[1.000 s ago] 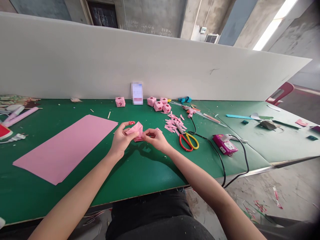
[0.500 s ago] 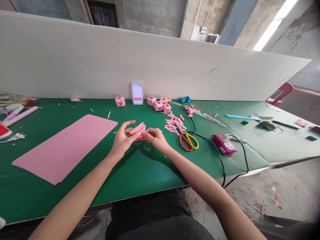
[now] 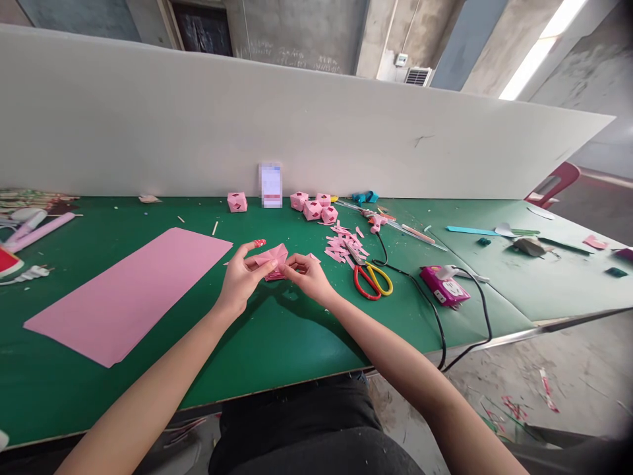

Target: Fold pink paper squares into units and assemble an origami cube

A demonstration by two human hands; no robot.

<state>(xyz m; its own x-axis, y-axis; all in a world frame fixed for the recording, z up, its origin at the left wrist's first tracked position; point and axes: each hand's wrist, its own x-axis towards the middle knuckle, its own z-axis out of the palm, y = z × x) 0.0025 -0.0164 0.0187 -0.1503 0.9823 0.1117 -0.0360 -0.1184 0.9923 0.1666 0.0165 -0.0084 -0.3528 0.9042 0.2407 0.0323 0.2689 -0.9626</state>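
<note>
A creased piece of pink paper (image 3: pixel 276 253) is held up between my two hands, over the middle of the green table (image 3: pixel 277 356). My left hand (image 3: pixel 241 279) pinches its left side, thumb in front and fingers behind. With thumb and fingertips together, my right hand (image 3: pixel 307 276) grips the lower right edge of the paper. Just below it lie more folded pink pieces (image 3: pixel 275 276), partly hidden by the hands. Beyond stand several folded pink paper boxes (image 3: pixel 312 210), and one more box (image 3: pixel 237 202) sits apart to the left.
Pink sheets (image 3: pixel 133 290) lie at left. To the right are pink paper scraps (image 3: pixel 341 245), red-and-yellow scissors (image 3: pixel 372 280), a glue gun (image 3: pixel 378 222) with a black cord, and a purple box (image 3: pixel 445 285). A phone (image 3: pixel 271 186) leans on the white partition (image 3: pixel 198 125).
The pink paper has turned a little between my fingers, showing more of its creased face. My right fingertips have shifted slightly left along its edge.
</note>
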